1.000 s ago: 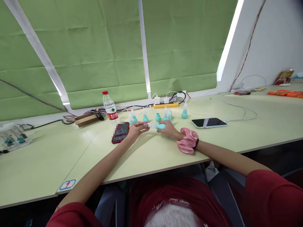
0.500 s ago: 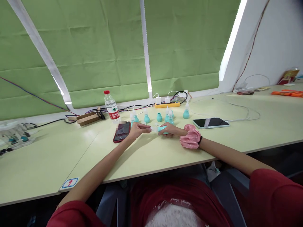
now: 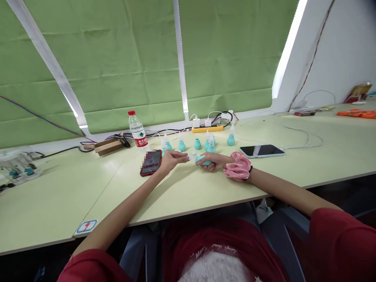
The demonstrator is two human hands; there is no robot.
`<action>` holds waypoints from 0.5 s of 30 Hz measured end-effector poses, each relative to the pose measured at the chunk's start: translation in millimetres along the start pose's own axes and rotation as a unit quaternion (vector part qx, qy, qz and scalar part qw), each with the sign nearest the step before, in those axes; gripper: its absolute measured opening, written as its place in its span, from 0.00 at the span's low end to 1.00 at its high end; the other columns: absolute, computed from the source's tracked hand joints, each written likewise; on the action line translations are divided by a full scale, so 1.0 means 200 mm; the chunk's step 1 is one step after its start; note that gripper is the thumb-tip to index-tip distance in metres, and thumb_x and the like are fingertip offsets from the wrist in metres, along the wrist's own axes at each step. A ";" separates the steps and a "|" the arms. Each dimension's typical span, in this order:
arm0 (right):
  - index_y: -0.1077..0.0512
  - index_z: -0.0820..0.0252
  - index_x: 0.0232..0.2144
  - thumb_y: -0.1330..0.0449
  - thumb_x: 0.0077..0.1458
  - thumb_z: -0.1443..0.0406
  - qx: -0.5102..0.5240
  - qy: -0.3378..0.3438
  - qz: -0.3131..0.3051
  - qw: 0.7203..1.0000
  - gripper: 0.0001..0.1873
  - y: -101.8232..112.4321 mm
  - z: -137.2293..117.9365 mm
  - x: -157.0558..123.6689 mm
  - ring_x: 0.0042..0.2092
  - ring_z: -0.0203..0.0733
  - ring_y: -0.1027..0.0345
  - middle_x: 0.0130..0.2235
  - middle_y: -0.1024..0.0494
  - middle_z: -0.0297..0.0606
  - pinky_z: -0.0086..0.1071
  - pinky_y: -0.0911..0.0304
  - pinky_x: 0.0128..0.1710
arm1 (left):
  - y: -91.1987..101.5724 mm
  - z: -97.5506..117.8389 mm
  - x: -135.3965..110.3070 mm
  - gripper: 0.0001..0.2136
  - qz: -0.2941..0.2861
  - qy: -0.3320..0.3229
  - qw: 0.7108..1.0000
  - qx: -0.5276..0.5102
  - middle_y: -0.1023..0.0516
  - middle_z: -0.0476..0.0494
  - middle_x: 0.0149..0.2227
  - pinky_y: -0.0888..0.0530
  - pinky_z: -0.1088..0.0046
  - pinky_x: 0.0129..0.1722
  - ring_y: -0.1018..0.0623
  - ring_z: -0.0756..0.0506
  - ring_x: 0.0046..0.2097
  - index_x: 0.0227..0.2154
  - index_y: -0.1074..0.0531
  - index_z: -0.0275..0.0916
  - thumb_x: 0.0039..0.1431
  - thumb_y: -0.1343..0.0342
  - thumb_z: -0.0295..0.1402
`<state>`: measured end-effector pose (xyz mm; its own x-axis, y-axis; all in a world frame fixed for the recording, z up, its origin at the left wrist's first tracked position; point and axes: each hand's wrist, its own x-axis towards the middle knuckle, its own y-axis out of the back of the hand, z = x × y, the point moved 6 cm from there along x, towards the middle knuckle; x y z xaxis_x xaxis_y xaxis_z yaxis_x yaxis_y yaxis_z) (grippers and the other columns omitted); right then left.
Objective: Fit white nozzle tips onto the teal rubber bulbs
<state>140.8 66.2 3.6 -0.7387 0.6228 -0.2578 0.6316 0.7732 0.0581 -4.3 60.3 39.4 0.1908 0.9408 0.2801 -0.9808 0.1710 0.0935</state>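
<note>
Over the middle of the table my left hand [image 3: 173, 160] pinches a small clear nozzle [image 3: 192, 158]. My right hand [image 3: 212, 159], with a pink scrunchie [image 3: 238, 166] on its wrist, wraps around a teal rubber bulb [image 3: 202, 159]. The nozzle's wide end faces the bulb's mouth; whether they touch I cannot tell. Behind the hands stand several teal bulbs with clear tips, among them one bulb [image 3: 181, 146] at the left and another [image 3: 230, 139] at the right. An open-topped bulb [image 3: 197, 144] without a tip stands between them.
A red-cased phone [image 3: 150, 162] lies left of my left hand. A water bottle [image 3: 138, 132] and a cardboard box [image 3: 108, 146] stand behind it. To the right is a pale phone [image 3: 262, 150] with a white cable. A yellow power strip [image 3: 207, 129] runs along the back.
My right hand has turned slightly around the bulb, and its fingers have shifted. My left hand has edged a little to the right with the nozzle.
</note>
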 end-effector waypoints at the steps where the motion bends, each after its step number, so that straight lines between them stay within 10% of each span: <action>1: 0.43 0.61 0.22 0.42 0.43 0.62 0.003 0.019 0.004 1.000 0.13 0.00 -0.01 0.00 0.14 0.22 0.61 0.15 0.46 0.23 0.19 0.63 0.11 | 0.01 0.00 0.00 0.17 0.006 -0.002 1.000 0.001 0.23 0.40 0.25 0.26 0.63 0.38 0.24 0.43 0.29 0.26 0.25 0.29 0.29 0.35 0.34; 9: 0.31 0.66 0.25 0.41 0.39 0.58 -0.076 0.214 0.157 0.961 0.15 0.03 -0.17 -0.04 0.26 0.32 0.40 0.26 0.32 0.35 0.26 0.43 0.24 | 0.05 0.11 0.02 0.26 0.006 -0.069 0.998 0.010 0.23 0.40 0.30 0.27 0.64 0.37 0.24 0.45 0.32 0.43 0.32 0.32 0.38 0.40 0.40; 12: 0.31 0.65 0.22 0.40 0.37 0.59 -0.135 0.334 0.364 0.859 0.12 0.14 -0.24 -0.15 0.27 0.33 0.41 0.25 0.34 0.34 0.27 0.44 0.28 | 0.15 0.14 0.04 0.23 0.084 -0.127 0.982 0.116 0.24 0.40 0.33 0.28 0.65 0.36 0.25 0.45 0.34 0.45 0.35 0.33 0.48 0.48 0.41; 15: 0.32 0.63 0.23 0.41 0.38 0.60 -0.191 0.390 0.549 0.714 0.11 0.22 -0.26 -0.26 0.27 0.33 0.44 0.27 0.35 0.34 0.28 0.45 0.29 | 0.21 0.14 0.05 0.15 0.137 -0.189 0.903 0.362 0.25 0.39 0.36 0.29 0.66 0.38 0.26 0.45 0.36 0.39 0.30 0.33 0.51 0.52 0.36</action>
<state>195.6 74.0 70.7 0.1511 0.6410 0.7525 0.9307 -0.3488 0.1102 -41.6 69.0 72.1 0.0798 0.7284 0.6805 -0.7363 -0.4171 0.5328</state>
